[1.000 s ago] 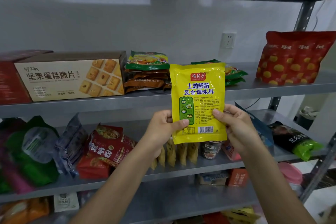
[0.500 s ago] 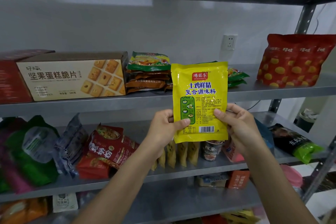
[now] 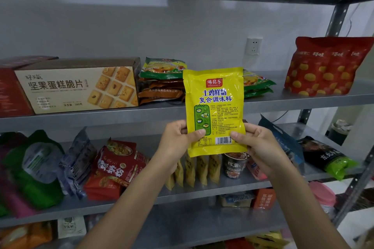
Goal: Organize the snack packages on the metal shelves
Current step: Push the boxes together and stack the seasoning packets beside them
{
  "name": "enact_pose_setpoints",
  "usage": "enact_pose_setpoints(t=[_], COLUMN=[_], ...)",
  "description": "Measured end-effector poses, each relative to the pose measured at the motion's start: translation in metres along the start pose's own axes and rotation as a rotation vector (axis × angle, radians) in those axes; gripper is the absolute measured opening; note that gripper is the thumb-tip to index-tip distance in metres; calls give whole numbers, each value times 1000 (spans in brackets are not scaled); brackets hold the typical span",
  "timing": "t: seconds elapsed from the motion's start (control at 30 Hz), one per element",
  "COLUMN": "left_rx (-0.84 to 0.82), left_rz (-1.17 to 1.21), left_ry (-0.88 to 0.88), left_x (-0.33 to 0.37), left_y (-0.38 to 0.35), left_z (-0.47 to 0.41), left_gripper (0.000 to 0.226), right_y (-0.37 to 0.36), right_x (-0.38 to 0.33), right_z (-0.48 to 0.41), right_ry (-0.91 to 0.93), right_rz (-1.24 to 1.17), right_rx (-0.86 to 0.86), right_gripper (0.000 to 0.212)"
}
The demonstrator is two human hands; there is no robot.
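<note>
Yellow pkt (image 3: 214,107) upright, left hand (image 3: 178,141) & right hand (image 3: 261,147) pinching its btm corners.

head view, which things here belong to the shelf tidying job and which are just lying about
Part of the job: yellow packet, pinched by left hand and right hand; biscuit box; green noodle packs; red spotted bag; metal shelf.
Just there: wall socket; white wall.
</note>
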State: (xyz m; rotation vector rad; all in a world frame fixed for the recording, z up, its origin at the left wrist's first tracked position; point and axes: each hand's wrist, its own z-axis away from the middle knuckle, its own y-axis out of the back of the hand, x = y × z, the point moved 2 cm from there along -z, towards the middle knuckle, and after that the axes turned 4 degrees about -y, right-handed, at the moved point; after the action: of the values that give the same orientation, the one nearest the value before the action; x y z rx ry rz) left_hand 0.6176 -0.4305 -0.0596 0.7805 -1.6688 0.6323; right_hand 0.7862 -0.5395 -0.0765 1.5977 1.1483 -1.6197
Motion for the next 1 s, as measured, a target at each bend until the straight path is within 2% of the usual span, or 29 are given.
enact_pose_setpoints(t=[0.27, 0.53, 0.7, 0.83, 1.0], left_rx=[-73, 29, 45, 46, 2], left_rz=[6, -24, -25, -15, 33], left_ry=[33, -17, -31, -17, 1], left_x=[-5, -5, -4, -6, -7], left_y=[3, 4, 3, 3, 4], left_z=[2, -1, -3, -4, -4], left_gripper=[27, 25, 21, 22, 22], right_y=[-1, -4, -2, -1, 1], right_x=[5, 5, 4, 4, 3], right_z=[0, 0, 0, -2, -3], right_ry=[8, -1, -14, -13, -22], right_rz=[-34, -87, -33, 3, -38], right_rx=[42, -9, -75, -34, -46], right_gripper=[40, 41, 48, 50, 44])
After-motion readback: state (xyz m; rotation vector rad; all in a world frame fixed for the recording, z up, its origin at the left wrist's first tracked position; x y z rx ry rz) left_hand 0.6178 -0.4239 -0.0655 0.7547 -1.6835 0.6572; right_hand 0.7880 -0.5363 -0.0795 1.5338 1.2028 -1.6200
